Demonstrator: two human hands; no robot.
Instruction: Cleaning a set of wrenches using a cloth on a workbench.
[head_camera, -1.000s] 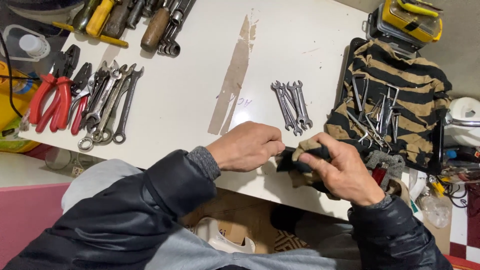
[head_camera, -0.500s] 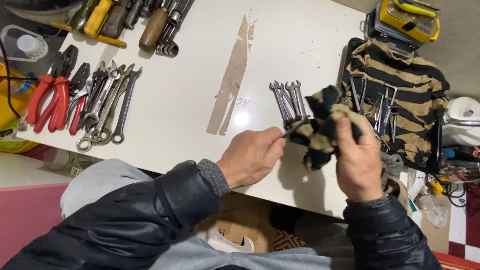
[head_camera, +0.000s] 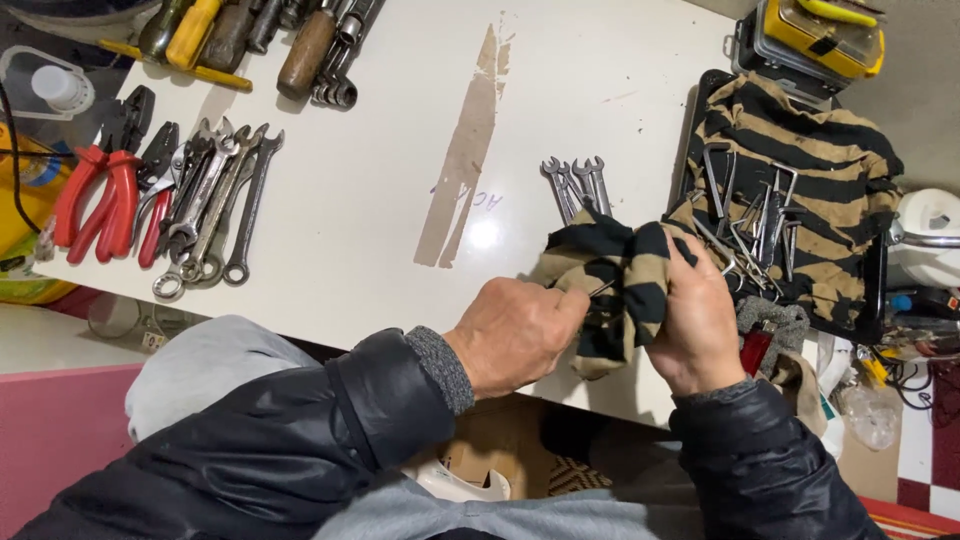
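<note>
A small wrench (head_camera: 603, 289), mostly hidden, sits wrapped in a tan-and-black striped rag (head_camera: 610, 262) at the near right edge of the white worktop (head_camera: 400, 150). The right hand (head_camera: 700, 320) has its fingers clamped on the bunched rag; the left hand (head_camera: 515, 335) pinches the wrench's bare end. Wiping well seems to call for a firm squeeze and steady pulls. Just beyond lie loose wrenches (head_camera: 575, 185); far left, red-handled pliers (head_camera: 95, 195).
</note>
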